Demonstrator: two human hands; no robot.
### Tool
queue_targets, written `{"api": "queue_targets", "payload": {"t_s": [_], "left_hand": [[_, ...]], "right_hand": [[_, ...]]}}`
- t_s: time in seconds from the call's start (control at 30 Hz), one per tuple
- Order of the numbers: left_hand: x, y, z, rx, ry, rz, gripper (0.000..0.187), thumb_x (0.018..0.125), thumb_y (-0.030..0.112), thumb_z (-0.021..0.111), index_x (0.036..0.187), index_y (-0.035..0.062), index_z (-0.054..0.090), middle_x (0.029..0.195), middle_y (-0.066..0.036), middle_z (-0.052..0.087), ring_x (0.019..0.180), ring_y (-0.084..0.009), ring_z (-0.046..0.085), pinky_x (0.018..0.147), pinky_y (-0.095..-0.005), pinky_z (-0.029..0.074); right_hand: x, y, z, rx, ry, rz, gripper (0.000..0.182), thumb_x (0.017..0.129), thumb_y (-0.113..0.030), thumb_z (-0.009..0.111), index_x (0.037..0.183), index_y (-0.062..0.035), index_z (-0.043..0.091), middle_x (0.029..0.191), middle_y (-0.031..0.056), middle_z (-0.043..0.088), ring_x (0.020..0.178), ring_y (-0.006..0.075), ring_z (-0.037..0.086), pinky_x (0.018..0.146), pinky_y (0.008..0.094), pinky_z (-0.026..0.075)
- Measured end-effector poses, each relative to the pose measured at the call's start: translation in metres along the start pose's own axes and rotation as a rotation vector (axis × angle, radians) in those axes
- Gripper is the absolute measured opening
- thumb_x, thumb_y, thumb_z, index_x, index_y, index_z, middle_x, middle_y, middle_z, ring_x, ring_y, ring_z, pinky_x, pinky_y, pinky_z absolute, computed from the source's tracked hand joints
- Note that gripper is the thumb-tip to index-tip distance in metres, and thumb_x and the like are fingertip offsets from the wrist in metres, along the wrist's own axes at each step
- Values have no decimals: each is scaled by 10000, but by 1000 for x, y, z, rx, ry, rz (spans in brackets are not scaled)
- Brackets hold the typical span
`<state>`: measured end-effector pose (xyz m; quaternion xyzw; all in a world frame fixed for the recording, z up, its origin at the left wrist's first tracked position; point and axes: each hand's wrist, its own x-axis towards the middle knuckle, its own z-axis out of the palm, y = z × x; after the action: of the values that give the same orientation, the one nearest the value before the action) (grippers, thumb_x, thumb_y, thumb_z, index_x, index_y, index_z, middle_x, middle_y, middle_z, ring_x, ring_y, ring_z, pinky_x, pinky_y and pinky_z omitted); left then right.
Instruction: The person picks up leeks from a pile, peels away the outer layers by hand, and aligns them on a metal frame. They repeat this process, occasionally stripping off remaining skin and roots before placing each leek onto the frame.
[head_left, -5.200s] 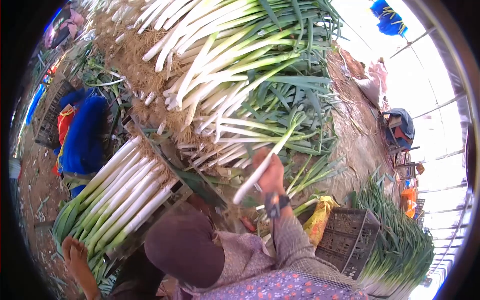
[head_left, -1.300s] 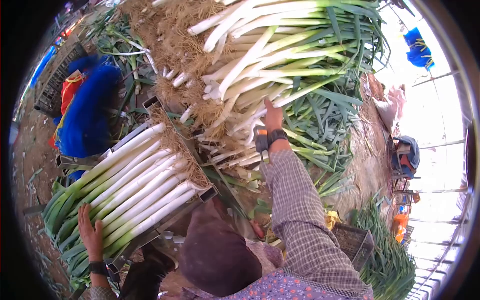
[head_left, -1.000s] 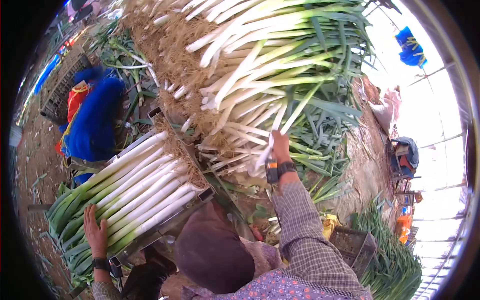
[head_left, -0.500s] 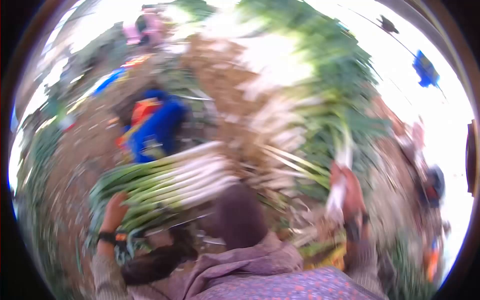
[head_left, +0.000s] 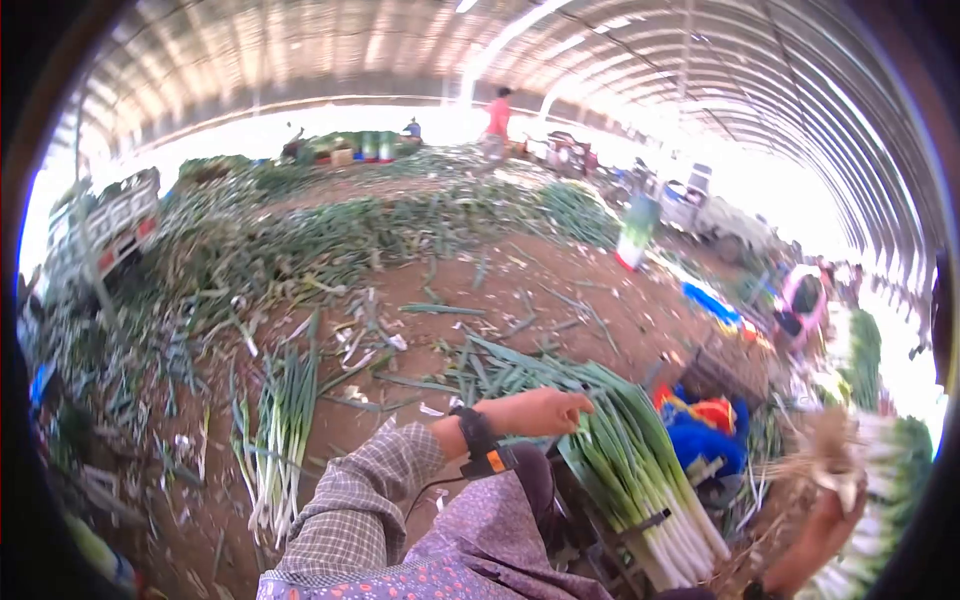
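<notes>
A bundle of large green onions (head_left: 640,480) lies at a slant before me, green tops up and left, white ends down and right, with a dark strap across the stems. Over its leafy end is my left hand (head_left: 548,412), fingers closed. A bit of green shows at its fingertips, too small to make out. Low at the right, my right hand (head_left: 825,525) is closed around a green onion (head_left: 838,478), its pale root end turned up; the rest is hidden.
A loose bunch of green onions (head_left: 278,440) lies at left, amid scattered leaves (head_left: 330,240). A blue bag (head_left: 705,445) sits past the bundle. Long stacks of onions (head_left: 880,480) line the right. Other people (head_left: 498,115) and a truck (head_left: 115,225) are further off.
My view has swung to the left and up. My left hand has lifted off the bundle's leaves, its arm now across me. The right hand keeps its green onion, at the right edge.
</notes>
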<state>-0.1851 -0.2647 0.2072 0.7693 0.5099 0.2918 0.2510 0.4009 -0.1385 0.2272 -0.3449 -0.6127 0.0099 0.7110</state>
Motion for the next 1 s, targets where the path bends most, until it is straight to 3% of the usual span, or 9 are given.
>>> {"api": "queue_targets", "payload": {"t_s": [0.13,0.27,0.33,0.43,0.53,0.6,0.77,0.9,1.0], "left_hand": [[-24,2,-7,-280,247,50,553,914,198,614,1393,43,386,1113,-136,640,1006,-229,625,900,-353,488],[-17,26,-20,-832,437,149,700,921,264,640,1468,74,246,1356,-177,478,1208,-248,499,973,-389,449],[-8,24,-22,-979,508,175,832,907,286,655,1507,121,102,1426,-178,391,1258,-262,452,990,-445,430],[-6,28,-25,-1231,677,144,973,878,360,679,1519,166,-26,1461,-168,336,1241,-262,469,984,-507,418],[-18,3,-28,-1573,774,80,735,882,372,667,1410,140,211,1274,-129,427,1156,-279,526,949,-553,456],[-35,-5,-7,-1768,1160,27,467,876,364,670,1159,90,419,1020,-96,538,973,-286,600,908,-539,489],[-73,-118,49,-2127,1393,134,205,876,237,671,841,101,521,661,-30,493,592,-203,530,570,-409,495],[-68,-98,55,-1696,1351,268,185,908,265,617,815,150,508,583,5,401,538,-167,446,595,-366,478],[-62,-71,39,-2060,1177,311,215,919,269,642,1049,119,558,740,-5,457,597,-122,448,595,-310,467]], "right_hand": [[-51,-254,183,1220,-172,766,506,890,-76,600,1348,19,407,918,64,569,786,148,570,704,294,510],[-101,-278,221,889,-677,839,600,809,-34,541,1367,28,329,816,74,548,630,157,563,547,309,513],[-109,-261,233,680,-963,634,591,788,-33,517,1327,100,315,746,78,552,560,162,553,543,293,507],[-114,-243,259,290,-1206,448,489,810,-55,537,1276,27,415,725,61,535,587,124,556,527,270,492],[-129,-224,276,-253,-1224,-387,342,828,-79,568,1164,-74,508,799,180,634,671,320,663,597,442,512],[-138,-235,276,-357,-1326,-477,306,833,-101,583,1129,-91,508,803,159,650,704,335,667,609,469,510],[-164,-228,255,-530,-1418,-678,252,824,-169,624,1040,-122,503,700,94,631,695,313,671,583,470,501],[-137,-233,215,-583,-1616,-532,330,786,-242,656,1031,-106,481,733,133,643,715,367,651,615,497,485],[-110,-227,186,-421,-1741,-255,436,764,-272,682,1115,-80,508,843,180,654,791,391,637,690,485,491]]}}
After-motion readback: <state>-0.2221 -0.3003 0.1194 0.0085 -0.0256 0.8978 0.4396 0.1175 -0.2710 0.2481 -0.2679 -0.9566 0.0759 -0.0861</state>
